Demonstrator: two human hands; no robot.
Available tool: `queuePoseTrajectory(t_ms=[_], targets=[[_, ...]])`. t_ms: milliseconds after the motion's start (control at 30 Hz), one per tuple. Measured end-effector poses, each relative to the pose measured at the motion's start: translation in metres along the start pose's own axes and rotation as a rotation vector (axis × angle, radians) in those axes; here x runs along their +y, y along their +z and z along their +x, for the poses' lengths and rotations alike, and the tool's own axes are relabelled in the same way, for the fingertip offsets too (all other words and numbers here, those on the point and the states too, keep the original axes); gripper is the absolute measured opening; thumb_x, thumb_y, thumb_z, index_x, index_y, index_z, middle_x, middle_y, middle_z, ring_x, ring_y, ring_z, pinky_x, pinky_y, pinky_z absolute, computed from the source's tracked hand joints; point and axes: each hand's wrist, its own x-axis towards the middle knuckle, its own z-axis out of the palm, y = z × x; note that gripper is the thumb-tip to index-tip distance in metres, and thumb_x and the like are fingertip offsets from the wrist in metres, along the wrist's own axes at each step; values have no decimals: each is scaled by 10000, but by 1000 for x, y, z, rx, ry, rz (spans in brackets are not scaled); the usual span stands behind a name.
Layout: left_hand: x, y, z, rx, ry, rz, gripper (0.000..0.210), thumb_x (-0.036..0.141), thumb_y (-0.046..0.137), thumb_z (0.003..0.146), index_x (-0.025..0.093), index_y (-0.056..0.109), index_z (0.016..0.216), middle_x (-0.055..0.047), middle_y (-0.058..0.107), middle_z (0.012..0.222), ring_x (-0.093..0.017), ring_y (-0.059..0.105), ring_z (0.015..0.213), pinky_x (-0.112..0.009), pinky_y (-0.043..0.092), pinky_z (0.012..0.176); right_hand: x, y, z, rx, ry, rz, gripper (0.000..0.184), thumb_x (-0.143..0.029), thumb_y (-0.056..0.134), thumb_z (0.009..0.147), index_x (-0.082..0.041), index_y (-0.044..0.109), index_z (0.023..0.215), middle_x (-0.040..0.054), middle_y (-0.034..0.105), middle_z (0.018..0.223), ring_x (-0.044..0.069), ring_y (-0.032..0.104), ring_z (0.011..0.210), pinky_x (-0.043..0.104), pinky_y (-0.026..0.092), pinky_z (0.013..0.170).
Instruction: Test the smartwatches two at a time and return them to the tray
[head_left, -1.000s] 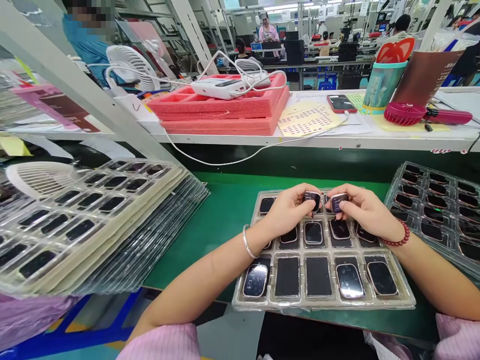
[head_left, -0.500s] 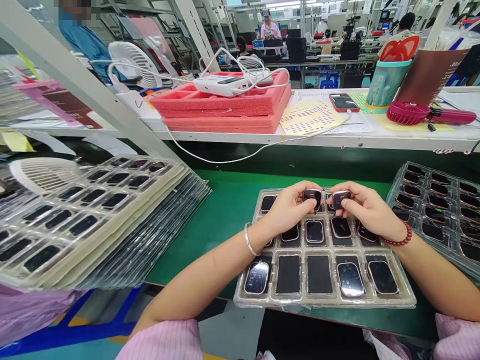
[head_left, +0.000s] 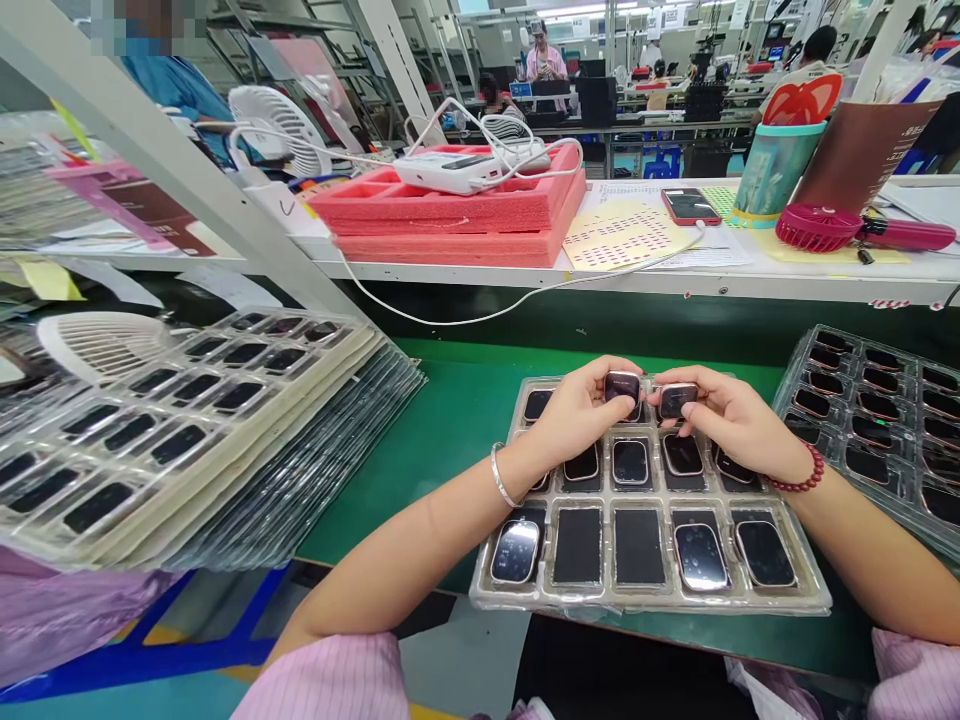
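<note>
Over the far row of one plastic tray (head_left: 645, 601), two hands work just beside each other. The left hand (head_left: 589, 405) pinches one watch (head_left: 622, 386) between thumb and fingers; the right hand (head_left: 720, 415) pinches a second, similar watch face (head_left: 677, 400) the same way, the two pieces a little apart. Whether either touches the tray below cannot be told.

Along the tray's near row are five compartments: three hold watches, one at the left end and two at the right, while two between them show flat dark bottoms. Five watches show at least partly in the next row; the hands hide much of the far row.

On the green table (head_left: 450, 400), one stack of filled trays (head_left: 330, 460) stands to the left and another filled tray (head_left: 844, 405) lies to the right.

Across the far shelf (head_left: 450, 273) sit two red foam blocks (head_left: 442, 247), stacked, one phone (head_left: 690, 206), one teal cup (head_left: 776, 175) and one pink handheld fan (head_left: 817, 228).
</note>
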Motion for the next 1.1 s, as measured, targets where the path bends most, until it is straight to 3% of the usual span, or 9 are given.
queuePoseTrajectory(t_ms=[467, 633, 800, 900, 1000, 1100], targets=[[-1, 0, 1, 4, 5, 5, 311, 155, 633, 745, 151, 587, 1053, -43, 659, 925, -151, 631, 838, -274, 497, 798, 1, 1, 0, 5, -19, -28, 341, -166, 535, 888, -185, 590, 1224, 90, 686, 1154, 159, 716, 846, 270, 617, 705], [-2, 0, 1, 26, -13, 52, 401, 115, 620, 707, 157, 572, 1104, -43, 657, 943, -166, 634, 874, -286, 500, 810, 1, 2, -1, -23, -57, -36, 396, -121, 551, 842, -191, 586, 1230, 97, 640, 1272, 160, 706, 918, 278, 616, 775], [-2, 0, 1, 4, 2, 19, 341, 168, 641, 732, 149, 578, 1066, -39, 652, 914, -152, 621, 827, -275, 494, 776, 3, 0, 0, -3, -37, -52, 359, -147, 517, 884, -180, 590, 1234, 90, 685, 1138, 154, 712, 829, 263, 615, 685], [-3, 0, 2, -2, 21, 18, 280, 186, 623, 752, 141, 589, 1026, -44, 650, 904, -142, 609, 786, -271, 492, 746, 4, 0, 0, -25, -48, -25, 400, -113, 532, 846, -183, 576, 1237, 86, 674, 1156, 154, 712, 872, 259, 611, 730], [-3, 0, 2, 2, 19, 55, 347, 130, 604, 721, 145, 577, 1067, -53, 662, 959, -163, 630, 865, -278, 494, 779, 4, 1, 0, -27, -46, -5, 426, -92, 543, 815, -184, 571, 1230, 86, 654, 1191, 156, 710, 912, 263, 607, 781], [-1, 0, 1, -2, 12, 75, 395, 114, 610, 708, 147, 566, 1099, -52, 667, 973, -170, 636, 894, -278, 494, 795, 4, 1, 0, -11, -34, -17, 368, -122, 528, 851, -176, 583, 1212, 86, 671, 1144, 148, 711, 858, 248, 604, 719]])
